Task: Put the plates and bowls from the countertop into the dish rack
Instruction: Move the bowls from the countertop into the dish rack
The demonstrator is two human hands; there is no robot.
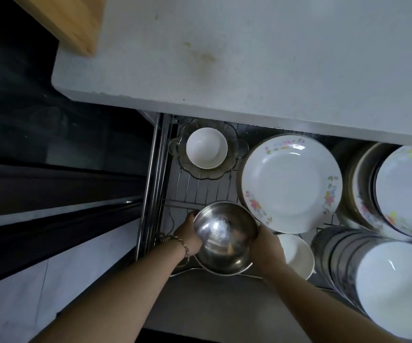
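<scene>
Steel is the material of the bowl point(227, 240) seen at the lower middle of the frame, where it is gripped on opposite sides by both hands. The left hand point(190, 235), with a chain bracelet point(184, 246) at its wrist, is curled round the bowl's left wall, and the right hand point(268, 248) is clasped over the right rim. The bowl is held open side up over the front left part of the wire dish rack point(195, 186); whether it touches the wires cannot be told. At the back left of the rack, a white bowl point(206, 147) is set inside a flower-shaped glass dish point(239, 147). A flowered plate point(290, 183) is seen at the middle right, and a small white bowl point(299, 256) just beside the right hand. Stacked plates point(395, 276) are packed along the right edge. A pale, stained tabletop point(249, 58) is spread across the upper frame.
</scene>
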